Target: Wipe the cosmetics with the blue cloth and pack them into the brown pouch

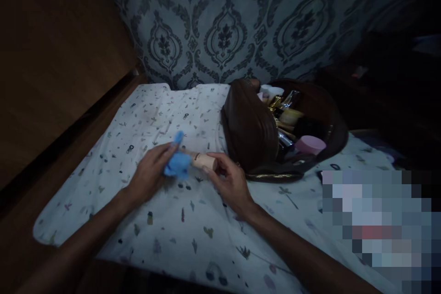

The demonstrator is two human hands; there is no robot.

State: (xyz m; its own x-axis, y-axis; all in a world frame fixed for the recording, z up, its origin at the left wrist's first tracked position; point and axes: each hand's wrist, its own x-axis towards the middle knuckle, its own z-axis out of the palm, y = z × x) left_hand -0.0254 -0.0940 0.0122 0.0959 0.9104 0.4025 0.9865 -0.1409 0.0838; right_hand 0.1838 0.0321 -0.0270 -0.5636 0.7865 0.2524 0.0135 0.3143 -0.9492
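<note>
My left hand [151,171] is closed on a small blue cloth [178,161], which it presses against the end of a beige tube-shaped bottle [202,161]. My right hand [230,179] grips the other end of that bottle with its fingers curled round it. Both hands hover just above a white sheet with small printed figures [179,225]. Right beside the right hand lies an open brown cosmetics bag [250,131], with several bottles, brushes and a pink jar [310,144] inside.
A wooden panel [58,69] runs along the left edge of the sheet. Grey patterned fabric [223,32] hangs behind. The far right is dark, and a blurred-out patch [379,225] covers the lower right corner.
</note>
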